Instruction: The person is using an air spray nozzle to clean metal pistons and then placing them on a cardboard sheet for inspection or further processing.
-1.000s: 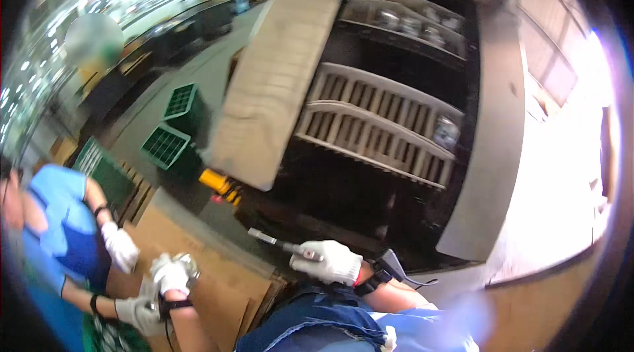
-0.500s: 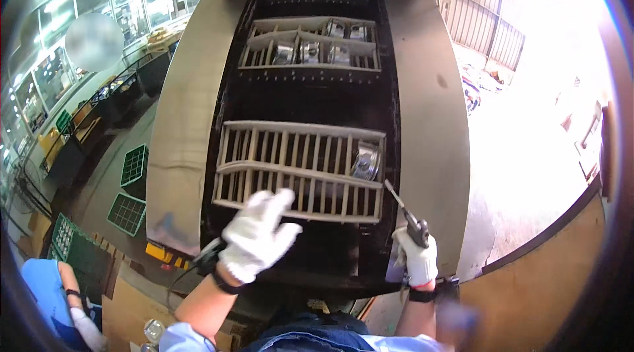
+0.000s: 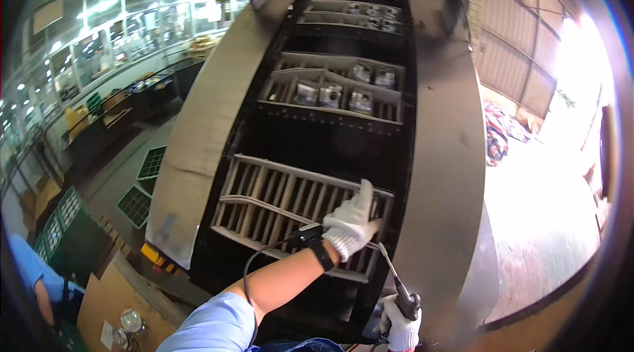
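My left hand (image 3: 351, 223), in a white knit glove with a black wrist device and cable, rests on the right end of a pale slatted tray (image 3: 264, 203) on a dark inclined conveyor. The thumb points up and the fingers curl down between the slats, so what they touch is hidden. My right hand (image 3: 401, 330), also gloved, is low at the conveyor's right edge. It grips the black handle of a thin metal rod tool (image 3: 391, 274) whose shaft points up toward the left hand.
Higher trays (image 3: 330, 94) carry several shiny metal parts. Grey side panels (image 3: 439, 174) flank the conveyor. At lower left are a person in blue (image 3: 33, 279), green crates (image 3: 72, 233), and metal cans (image 3: 129, 325) on cardboard. Sunlit concrete floor lies right.
My left hand moved right from the tray's middle to its right end, covering the spot where a shiny part lay. The right hand with the tool sank lower.
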Demonstrator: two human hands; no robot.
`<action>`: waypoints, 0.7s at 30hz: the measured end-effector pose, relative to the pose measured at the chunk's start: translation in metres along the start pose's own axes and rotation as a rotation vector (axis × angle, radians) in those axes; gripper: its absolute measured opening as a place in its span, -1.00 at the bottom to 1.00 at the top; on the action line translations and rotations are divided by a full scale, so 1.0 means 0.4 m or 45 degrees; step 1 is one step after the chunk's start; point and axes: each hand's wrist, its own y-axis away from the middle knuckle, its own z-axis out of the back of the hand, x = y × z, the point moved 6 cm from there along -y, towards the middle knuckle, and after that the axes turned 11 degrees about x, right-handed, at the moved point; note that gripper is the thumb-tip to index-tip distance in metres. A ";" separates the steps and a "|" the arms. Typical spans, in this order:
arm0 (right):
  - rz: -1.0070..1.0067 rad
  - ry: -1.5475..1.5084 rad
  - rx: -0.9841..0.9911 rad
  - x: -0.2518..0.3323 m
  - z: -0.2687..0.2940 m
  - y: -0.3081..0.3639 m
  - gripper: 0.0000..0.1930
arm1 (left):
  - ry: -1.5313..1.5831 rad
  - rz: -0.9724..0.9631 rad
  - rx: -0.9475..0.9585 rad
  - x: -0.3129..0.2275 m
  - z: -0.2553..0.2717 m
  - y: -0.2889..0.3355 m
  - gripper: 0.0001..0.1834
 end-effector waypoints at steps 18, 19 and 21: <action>-0.142 -0.133 0.983 -0.037 -0.416 0.093 -0.85 | 3.033 0.054 -0.217 0.301 0.123 0.504 -0.71; -0.187 -0.199 1.053 -0.042 -0.453 0.115 -0.83 | 2.974 -0.001 -0.294 0.330 0.150 0.558 -0.69; -0.163 -0.128 1.147 -0.049 -0.527 0.158 -0.83 | 2.943 -0.166 -0.490 0.378 0.184 0.666 -0.66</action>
